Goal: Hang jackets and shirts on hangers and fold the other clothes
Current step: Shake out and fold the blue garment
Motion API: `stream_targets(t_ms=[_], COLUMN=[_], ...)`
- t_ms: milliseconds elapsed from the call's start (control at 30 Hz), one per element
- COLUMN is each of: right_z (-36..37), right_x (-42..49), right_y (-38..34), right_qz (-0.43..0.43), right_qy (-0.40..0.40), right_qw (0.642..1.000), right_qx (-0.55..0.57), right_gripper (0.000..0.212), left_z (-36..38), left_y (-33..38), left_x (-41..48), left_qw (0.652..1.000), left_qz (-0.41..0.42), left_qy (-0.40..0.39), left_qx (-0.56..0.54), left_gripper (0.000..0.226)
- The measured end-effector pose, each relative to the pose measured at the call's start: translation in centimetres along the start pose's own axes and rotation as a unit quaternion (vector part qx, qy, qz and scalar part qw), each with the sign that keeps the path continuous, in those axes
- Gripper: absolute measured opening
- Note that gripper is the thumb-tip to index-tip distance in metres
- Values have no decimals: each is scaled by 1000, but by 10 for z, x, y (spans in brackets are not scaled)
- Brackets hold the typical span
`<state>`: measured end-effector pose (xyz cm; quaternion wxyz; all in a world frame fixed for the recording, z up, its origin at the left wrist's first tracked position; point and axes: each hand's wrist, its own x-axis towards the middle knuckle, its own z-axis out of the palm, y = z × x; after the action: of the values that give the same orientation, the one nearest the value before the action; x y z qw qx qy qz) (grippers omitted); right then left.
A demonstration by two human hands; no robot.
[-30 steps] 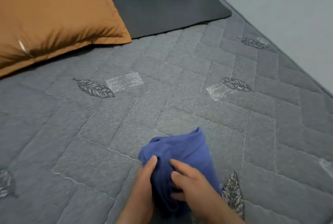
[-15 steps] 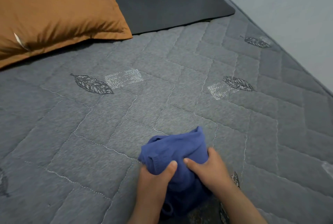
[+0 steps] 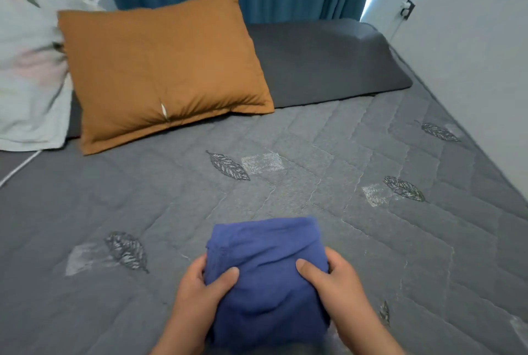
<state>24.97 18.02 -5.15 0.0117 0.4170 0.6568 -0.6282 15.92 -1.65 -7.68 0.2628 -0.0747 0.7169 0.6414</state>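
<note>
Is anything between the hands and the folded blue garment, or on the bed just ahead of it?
Nothing visible. The left hand and right hand already grip the blue garment directly, and the grey quilt just beyond it shows bare.

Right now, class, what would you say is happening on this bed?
A person is folding a blue garment on a grey quilted bed. The left hand grips its left side and the right hand grips its right side, thumbs on top. The cloth is already a compact bundle. An orange pillow lies farther up the bed, apart from it. No hangers show.
</note>
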Motion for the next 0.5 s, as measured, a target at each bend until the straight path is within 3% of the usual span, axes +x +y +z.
stream_targets(t_ms=[67, 267, 367, 500], right_z=[36, 150, 202, 271], right_x=[-26, -116, -169, -247], right_y=[-37, -142, -178, -216], right_qz=[-21, -95, -126, -141], right_qy=[-20, -103, -145, -210], right_qw=[1000, 990, 980, 965], right_qx=[-7, -26, -46, -71], right_gripper=[9, 11, 28, 35], left_z=[-41, -190, -259, -349], left_y=[35, 114, 137, 162], left_x=[-19, -78, -116, -180], left_qw=[999, 984, 977, 961], left_qz=[13, 51, 73, 109], left_qy=[24, 84, 102, 149], left_qx=[-31, -147, -171, -203], left_gripper=[29, 49, 65, 41])
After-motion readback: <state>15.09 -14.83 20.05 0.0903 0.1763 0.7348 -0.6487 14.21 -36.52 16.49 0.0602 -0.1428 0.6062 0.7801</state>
